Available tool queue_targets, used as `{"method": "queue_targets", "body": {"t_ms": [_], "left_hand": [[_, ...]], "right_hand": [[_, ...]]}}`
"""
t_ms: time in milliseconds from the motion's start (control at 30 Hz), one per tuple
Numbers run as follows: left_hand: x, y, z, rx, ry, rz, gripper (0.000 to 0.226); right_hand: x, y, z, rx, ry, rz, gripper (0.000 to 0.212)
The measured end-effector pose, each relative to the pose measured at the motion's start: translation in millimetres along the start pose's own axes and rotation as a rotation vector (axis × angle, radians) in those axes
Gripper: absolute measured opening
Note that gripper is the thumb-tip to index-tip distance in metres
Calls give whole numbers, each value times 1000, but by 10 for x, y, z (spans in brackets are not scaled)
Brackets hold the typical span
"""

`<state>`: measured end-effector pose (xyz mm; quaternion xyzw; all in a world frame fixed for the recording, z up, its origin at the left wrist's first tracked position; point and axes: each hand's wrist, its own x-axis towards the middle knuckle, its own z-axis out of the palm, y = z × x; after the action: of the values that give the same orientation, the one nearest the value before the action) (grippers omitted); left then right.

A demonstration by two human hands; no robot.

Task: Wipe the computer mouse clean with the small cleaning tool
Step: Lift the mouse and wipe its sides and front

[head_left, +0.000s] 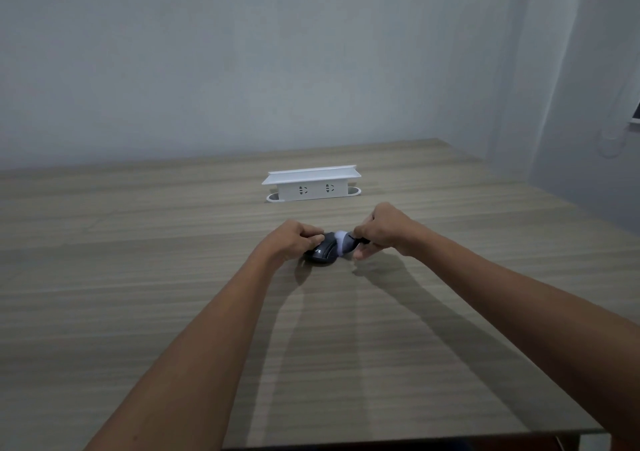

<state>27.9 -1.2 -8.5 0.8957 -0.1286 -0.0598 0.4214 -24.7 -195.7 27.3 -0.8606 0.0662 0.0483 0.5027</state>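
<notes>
I see my left hand (298,239) curled over the far left side of the black, rounded plastic computer mouse (322,254), fingers pressed on its top and pinning it to the pale wood-grain laminate desk (138,277). Only the near flank of the mouse shows, with pale lettering I can read just partly; the buttons and wheel are hidden under those fingers. My right hand (379,234) sits just to the right of it, pinched shut around a small cleaning tool with a dark handle and a soft greyish-white head (341,242). The handle is almost wholly buried in my grip (a short dark stub pokes out near the thumb), so I cannot tell its full shape. The pale head touches the right end of the mouse, between my two hands; it is blurred, so brush or cloth I cannot say. Beyond both hands, well apart, a white rectangular desktop socket box (311,187) stands by the grey wall (242,52).
</notes>
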Motion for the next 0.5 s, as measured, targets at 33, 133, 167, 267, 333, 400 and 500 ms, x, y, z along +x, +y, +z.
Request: {"method": "queue_targets", "body": {"t_ms": [33, 133, 167, 267, 333, 400, 500], "left_hand": [[6, -2, -5, -4, -1, -1, 35], [13, -14, -19, 2, -8, 16, 32], [21, -21, -20, 5, -12, 21, 32], [20, -28, -20, 14, -14, 18, 33], [5, -34, -22, -12, -25, 11, 35], [-9, -51, -19, -40, -31, 4, 35], [4, -70, -16, -46, -19, 3, 35]], "right_hand": [[-7, -3, 5, 0, -24, 7, 26], [-63, -32, 4, 35, -142, 32, 26], [-79, -46, -2, 59, -165, 38, 26], [-39, -56, -21, 100, -109, 26, 28], [20, -44, -36, 53, -32, 1, 25], [29, -35, -34, -25, -1, -22, 17], [-34, -47, 1, -64, -66, -39, 17]]}}
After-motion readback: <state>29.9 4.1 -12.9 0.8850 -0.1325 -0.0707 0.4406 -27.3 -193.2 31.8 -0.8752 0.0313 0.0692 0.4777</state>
